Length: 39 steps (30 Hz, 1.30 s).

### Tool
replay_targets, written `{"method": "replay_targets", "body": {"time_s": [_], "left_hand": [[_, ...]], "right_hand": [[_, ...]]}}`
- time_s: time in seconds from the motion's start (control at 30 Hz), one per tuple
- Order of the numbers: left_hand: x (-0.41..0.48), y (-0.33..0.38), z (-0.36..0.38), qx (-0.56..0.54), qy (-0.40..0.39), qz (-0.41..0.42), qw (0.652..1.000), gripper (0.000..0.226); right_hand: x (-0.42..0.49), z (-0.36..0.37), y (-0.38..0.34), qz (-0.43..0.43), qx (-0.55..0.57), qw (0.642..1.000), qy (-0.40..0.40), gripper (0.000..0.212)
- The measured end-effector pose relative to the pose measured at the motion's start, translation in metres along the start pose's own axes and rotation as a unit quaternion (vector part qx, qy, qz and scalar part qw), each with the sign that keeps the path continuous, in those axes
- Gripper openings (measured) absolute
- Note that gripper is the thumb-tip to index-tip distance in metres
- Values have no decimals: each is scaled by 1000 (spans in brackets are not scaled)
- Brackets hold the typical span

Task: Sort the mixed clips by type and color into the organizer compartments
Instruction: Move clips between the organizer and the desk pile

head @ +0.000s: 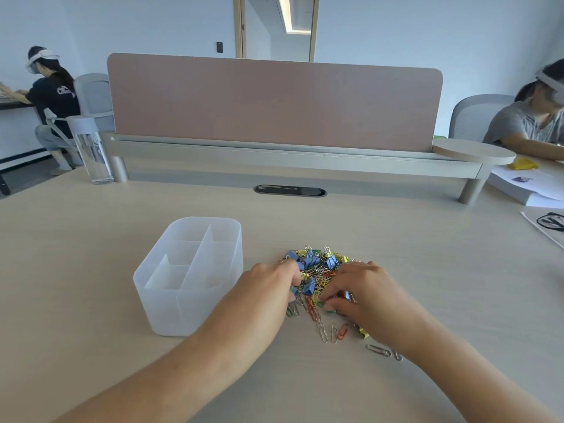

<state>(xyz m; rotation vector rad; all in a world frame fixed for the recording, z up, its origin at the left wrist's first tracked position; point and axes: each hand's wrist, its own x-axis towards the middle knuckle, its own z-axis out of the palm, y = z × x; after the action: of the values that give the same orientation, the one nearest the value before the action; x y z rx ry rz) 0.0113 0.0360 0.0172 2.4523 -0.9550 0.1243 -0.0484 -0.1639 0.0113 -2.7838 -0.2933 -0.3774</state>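
Observation:
A pile of mixed clips [320, 268] lies on the table: blue and yellow binder clips among silver, red, green and yellow paper clips. Loose paper clips [334, 331] trail toward me. A translucent white organizer [171, 303] with several compartments stands left of the pile. My left hand [268, 285] lies on the pile's left edge, its curled fingers around a few clips, blue and yellow ones showing. My right hand [363, 291] covers the right side, its fingertips pinching among the paper clips. What each hand holds is partly hidden.
A pink divider screen [274, 99] on a grey rail closes the desk's far side. A clear water bottle [91, 151] stands at the far left. Papers [531, 187] lie at the right edge. Two other people sit at neighbouring desks.

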Motion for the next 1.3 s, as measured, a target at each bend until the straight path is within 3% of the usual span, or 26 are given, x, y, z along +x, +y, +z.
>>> {"method": "replay_targets", "body": {"time_s": [0.13,0.3,0.73,0.87,0.97,1.03,1.17,1.3], "left_hand": [[4,-4,2,77,-49,-42,995,24],[7,-7,6,154,-91,-15,984,26],[9,-1,2,70,-102,29,992,20],[9,0,0,62,-112,33,991,12],[10,1,0,42,-119,31,992,11],[10,0,0,35,-120,34,992,11],[10,-1,1,42,-111,46,992,14],[11,0,2,64,-110,58,990,18]], "right_hand": [[2,5,-5,40,26,999,-4,6],[1,-1,-7,68,39,996,-37,8],[-7,-21,-14,41,-10,988,-146,16],[-6,-21,-15,9,20,996,-83,23],[-7,-27,-14,28,136,990,36,20],[-7,-28,-11,70,218,971,73,19],[-5,-18,-4,144,303,942,32,13],[-5,-13,-3,168,259,951,16,11]]}}
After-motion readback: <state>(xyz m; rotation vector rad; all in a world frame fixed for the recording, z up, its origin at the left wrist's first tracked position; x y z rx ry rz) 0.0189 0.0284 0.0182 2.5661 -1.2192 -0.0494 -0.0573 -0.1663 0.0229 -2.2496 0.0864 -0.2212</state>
